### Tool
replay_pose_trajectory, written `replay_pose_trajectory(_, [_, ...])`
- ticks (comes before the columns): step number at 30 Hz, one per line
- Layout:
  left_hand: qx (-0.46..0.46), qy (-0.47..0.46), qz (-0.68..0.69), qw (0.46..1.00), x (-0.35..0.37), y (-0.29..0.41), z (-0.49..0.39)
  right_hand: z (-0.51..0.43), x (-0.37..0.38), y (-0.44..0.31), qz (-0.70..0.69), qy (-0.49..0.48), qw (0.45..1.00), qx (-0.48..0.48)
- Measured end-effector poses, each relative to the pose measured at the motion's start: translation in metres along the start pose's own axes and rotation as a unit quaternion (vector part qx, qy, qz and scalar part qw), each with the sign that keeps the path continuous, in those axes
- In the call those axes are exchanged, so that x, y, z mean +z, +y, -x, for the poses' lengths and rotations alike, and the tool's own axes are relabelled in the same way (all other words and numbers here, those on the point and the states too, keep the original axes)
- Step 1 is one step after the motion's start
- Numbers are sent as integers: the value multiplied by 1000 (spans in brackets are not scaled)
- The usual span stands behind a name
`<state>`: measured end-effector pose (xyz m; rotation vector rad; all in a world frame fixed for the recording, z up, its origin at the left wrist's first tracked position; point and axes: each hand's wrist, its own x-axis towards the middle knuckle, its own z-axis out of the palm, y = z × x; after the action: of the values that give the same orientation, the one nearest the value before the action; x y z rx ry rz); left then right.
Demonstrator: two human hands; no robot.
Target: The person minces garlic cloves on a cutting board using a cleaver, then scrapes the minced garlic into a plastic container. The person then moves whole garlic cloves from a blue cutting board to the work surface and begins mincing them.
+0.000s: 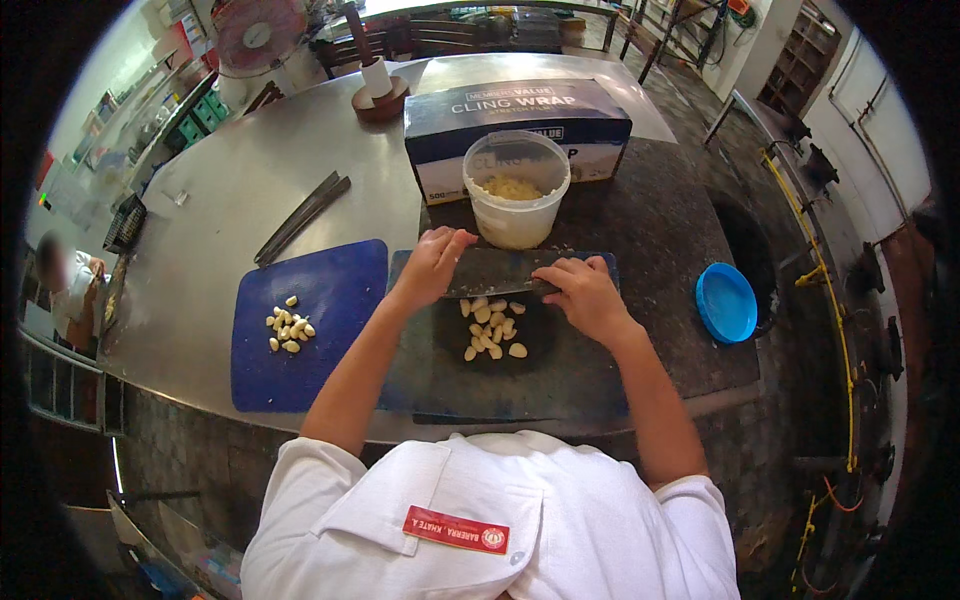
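Observation:
My right hand (586,296) grips the handle of a broad-bladed cleaver (491,271). At the blade's left end is my left hand (431,266), fingers curled against it; their exact hold is partly hidden. The cleaver lies across the far part of a dark cutting board (570,382). Just nearer to me, several peeled garlic cloves (491,334) are spread on that board, some close to the blade. More peeled cloves (289,328) sit on a blue cutting board (251,375) to the left. Behind the cleaver stands a clear plastic tub (517,221) with chopped, pale-yellow garlic (510,187) inside.
A cling wrap box (517,105) stands behind the tub. A blue round lid (726,302) lies right, near the table edge. Long dark strips (300,217) lie on the steel table (187,315). A brown stand (381,101) holds a white roll; another person (75,277) is far left.

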<state>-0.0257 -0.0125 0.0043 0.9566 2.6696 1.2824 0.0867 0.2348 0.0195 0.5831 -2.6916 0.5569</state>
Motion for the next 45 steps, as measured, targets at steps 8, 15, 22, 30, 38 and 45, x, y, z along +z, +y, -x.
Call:
replay_pose_trajectory(8, [-8, 37, 94, 995, 18, 7, 25, -7, 0, -3, -31, -47, 998, -14])
replay_pose_trajectory(15, [-90, 68, 109, 988, 23, -1, 21, -47, 11, -23, 84, 22, 990, 107])
replay_pose_trajectory(22, [-130, 154, 220, 954, 30, -8, 18, -46, 15, -29, 119, 10, 980, 160])
replay_pose_trajectory(30, [-145, 201, 165, 955, 24, -4, 16, -62, 13, -33, 119, 11, 979, 163])
replay_pose_trajectory(38, [-75, 179, 140, 971, 31, 4, 27, -39, 22, -30, 108, 58, 978, 168])
replay_pose_trajectory(45, [-102, 199, 175, 959, 22, 1, 30, -55, 10, -41, 130, 35, 983, 127])
